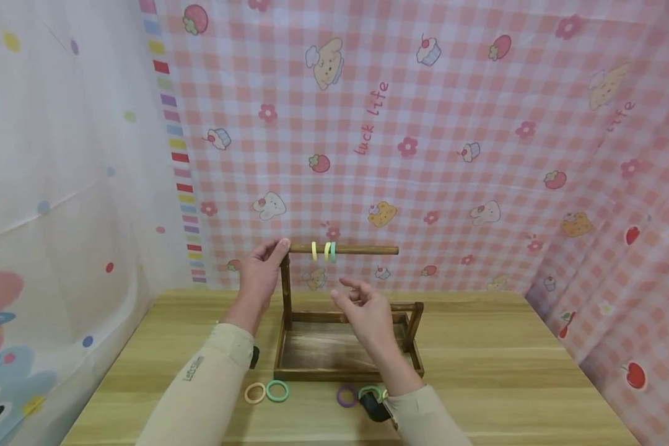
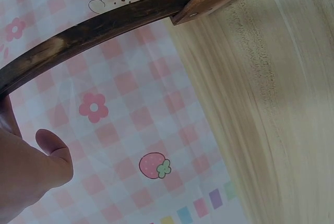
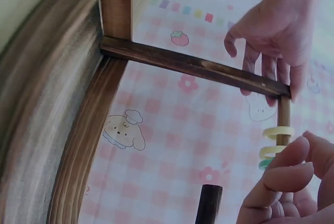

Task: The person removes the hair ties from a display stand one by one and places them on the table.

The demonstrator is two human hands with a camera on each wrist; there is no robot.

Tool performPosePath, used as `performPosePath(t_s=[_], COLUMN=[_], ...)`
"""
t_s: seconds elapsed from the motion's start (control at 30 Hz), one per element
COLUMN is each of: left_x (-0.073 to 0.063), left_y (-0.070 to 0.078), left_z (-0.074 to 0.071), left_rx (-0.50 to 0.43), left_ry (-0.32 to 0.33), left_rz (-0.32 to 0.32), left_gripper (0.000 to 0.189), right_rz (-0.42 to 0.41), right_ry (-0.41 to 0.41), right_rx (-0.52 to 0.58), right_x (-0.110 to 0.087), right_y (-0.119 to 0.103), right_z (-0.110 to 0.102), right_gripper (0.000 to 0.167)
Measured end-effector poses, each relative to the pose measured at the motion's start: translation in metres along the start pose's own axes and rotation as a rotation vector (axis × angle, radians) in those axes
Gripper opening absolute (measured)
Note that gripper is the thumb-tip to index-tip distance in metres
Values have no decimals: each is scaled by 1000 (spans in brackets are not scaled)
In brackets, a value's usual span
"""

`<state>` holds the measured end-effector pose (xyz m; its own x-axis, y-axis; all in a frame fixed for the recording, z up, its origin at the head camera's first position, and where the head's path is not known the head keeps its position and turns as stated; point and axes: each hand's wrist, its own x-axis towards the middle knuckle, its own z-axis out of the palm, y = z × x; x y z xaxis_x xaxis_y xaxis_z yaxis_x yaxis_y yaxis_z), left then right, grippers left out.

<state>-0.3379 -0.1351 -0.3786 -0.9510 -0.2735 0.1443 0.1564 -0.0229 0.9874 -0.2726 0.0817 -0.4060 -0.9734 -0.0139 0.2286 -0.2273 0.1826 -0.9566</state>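
A dark wooden rack [image 1: 348, 375] with a tray base stands on the table. From its tall left post [image 1: 287, 291] a rod [image 1: 368, 250] extends rightward. Two yellow rings [image 1: 314, 251] and a teal ring [image 1: 333, 252] hang around the rod. My left hand [image 1: 261, 272] grips the top corner where post and rod meet; its fingers pass behind the post in the right wrist view. Just below the rod, right of the rings, is my right hand [image 1: 368, 313], fingers loosely bent and holding nothing. The right wrist view shows it close to the teal ring [image 3: 265, 163].
In front of the rack lie an orange ring [image 1: 254, 393], a green ring [image 1: 277, 391] and a purple ring [image 1: 346, 396]. Another green ring [image 1: 370, 390] is partly covered by the black wrist device [image 1: 375, 409]. A lower rod [image 1: 407, 307] stands at the rack's right. Behind hangs a checked cloth [image 1: 424, 186].
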Motion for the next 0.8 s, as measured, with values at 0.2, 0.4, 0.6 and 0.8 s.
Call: performPosePath(t_s=[0.2,0.4,0.6,0.8], left_x=[1,1,2,1], left_y=[-2,-2,-2,-1], left_z=[-1,0,1,1], left_rx=[5,-6,-1,-9], left_ry=[18,35,31,32], left_rz=[4,20,28,30], left_gripper=[41,36,40,36], right_rz=[9,-36,-64,-104], right_ry=[101,188,234,259], right_rx=[54,64,52,42], right_x=[17,28,35,40], right_y=[-1,-2,-2,0], right_z=[7,18,25,30], right_gripper=[36,34,32,28])
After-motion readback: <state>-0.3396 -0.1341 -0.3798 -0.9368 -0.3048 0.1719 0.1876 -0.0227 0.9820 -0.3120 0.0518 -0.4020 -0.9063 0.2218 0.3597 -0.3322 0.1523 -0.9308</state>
